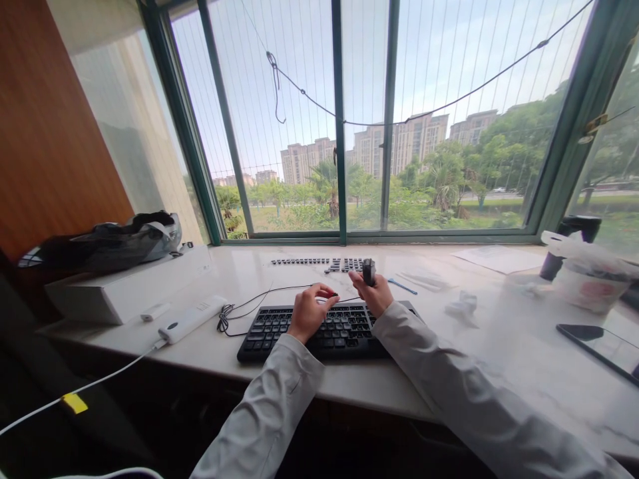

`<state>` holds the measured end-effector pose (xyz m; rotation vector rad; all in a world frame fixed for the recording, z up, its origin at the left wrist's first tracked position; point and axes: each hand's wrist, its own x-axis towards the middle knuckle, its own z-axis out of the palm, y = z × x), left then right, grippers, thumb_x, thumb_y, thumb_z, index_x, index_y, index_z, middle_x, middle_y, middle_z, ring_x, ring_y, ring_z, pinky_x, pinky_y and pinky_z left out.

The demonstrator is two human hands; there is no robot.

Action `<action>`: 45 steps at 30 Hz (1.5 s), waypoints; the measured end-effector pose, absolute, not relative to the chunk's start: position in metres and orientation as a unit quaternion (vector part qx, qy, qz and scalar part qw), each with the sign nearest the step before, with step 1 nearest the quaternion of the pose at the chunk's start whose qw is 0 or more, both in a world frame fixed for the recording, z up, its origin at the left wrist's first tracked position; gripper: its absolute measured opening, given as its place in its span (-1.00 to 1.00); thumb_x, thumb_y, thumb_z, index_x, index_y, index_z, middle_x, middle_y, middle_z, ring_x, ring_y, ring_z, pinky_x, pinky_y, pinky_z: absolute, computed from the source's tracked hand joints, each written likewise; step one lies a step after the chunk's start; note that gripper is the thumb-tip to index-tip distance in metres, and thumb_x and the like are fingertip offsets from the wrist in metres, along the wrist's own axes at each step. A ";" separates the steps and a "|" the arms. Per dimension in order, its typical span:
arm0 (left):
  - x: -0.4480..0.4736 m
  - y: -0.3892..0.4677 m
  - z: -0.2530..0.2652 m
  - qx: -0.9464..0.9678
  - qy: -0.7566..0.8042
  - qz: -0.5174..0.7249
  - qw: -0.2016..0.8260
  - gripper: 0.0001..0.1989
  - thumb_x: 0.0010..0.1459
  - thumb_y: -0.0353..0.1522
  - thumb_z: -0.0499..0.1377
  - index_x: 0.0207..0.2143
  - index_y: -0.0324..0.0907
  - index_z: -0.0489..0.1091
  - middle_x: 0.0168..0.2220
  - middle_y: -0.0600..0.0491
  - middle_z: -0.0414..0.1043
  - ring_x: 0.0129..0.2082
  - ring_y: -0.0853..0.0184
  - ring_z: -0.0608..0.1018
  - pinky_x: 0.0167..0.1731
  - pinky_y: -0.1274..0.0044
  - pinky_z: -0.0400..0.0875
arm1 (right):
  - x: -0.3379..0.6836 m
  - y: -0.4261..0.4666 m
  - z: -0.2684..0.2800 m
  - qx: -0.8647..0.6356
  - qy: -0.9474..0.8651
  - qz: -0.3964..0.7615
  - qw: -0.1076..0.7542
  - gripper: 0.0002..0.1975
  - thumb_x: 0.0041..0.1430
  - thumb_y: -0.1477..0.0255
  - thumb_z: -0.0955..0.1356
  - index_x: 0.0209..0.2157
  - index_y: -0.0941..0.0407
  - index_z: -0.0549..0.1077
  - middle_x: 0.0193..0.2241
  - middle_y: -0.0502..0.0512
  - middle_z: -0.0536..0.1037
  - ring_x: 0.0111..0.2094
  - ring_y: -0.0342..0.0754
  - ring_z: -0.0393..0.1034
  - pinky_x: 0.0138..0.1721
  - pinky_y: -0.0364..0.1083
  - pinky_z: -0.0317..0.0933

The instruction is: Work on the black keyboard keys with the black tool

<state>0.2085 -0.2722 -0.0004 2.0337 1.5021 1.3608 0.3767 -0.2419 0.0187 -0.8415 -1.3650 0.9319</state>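
Observation:
A black keyboard (329,332) lies on the pale marble-like sill, and some of its key places look dark and bare. Above its middle, my left hand (310,311) pinches a small dark piece (335,295), possibly a keycap, with a touch of red by the fingertips. My right hand (375,293) is closed around a black block-shaped object (369,271) that stands upright over the keyboard's far right part; its lower end is hidden in the fist. Beyond both hands, loose black keycaps (299,261) are set out in rows.
A black cable (224,319) coils left of the keyboard, near a white power strip (192,320). A blue stick-like tool (402,287), crumpled clear plastic (462,307) and a dark-screened device (602,342) lie to the right. A white box (130,286) stands left; a plastic-bagged tub (589,279) stands right.

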 end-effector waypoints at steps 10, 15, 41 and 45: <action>0.209 -0.278 0.002 0.731 0.464 0.497 0.057 -0.71 0.26 -0.24 0.08 -0.06 -0.09 0.49 -0.11 0.01 0.52 -0.32 0.38 0.51 -0.36 0.58 0.38 | 0.382 -0.226 0.003 -0.437 -0.730 0.259 0.457 -0.73 -0.14 0.17 0.44 -0.54 0.10 0.58 -0.70 -0.04 0.41 -0.60 -0.14 0.23 -0.52 -0.16 0.04; 0.207 -0.274 -0.002 0.738 0.465 0.487 0.050 -0.68 0.27 -0.24 0.07 -0.01 -0.11 0.47 -0.15 -0.02 0.51 -0.31 0.37 0.50 -0.36 0.57 0.38 | 0.382 -0.225 0.003 -0.416 -0.745 0.263 0.451 -0.68 -0.10 0.13 0.42 -0.50 0.11 0.60 -0.69 -0.04 0.41 -0.59 -0.15 0.24 -0.52 -0.17 0.05; 0.207 -0.276 -0.002 0.741 0.446 0.502 0.001 -0.81 0.07 -0.25 0.28 -0.27 -0.14 0.52 -0.32 0.06 0.53 -0.51 0.44 0.44 -0.48 0.60 0.34 | 0.383 -0.222 -0.002 -0.428 -0.785 0.224 0.389 -0.63 0.05 0.13 0.34 -0.34 0.13 0.62 -0.49 0.08 0.58 -0.40 -0.02 0.43 -0.37 -0.12 0.20; 0.207 -0.275 -0.005 0.737 0.460 0.494 0.018 -0.79 0.04 -0.22 0.29 -0.28 -0.11 0.53 -0.37 0.11 0.54 -0.62 0.48 0.39 -0.51 0.60 0.33 | 0.384 -0.221 -0.001 -0.430 -0.788 0.224 0.380 -0.64 0.07 0.15 0.34 -0.32 0.12 0.62 -0.44 0.09 0.60 -0.35 0.01 0.46 -0.33 -0.11 0.22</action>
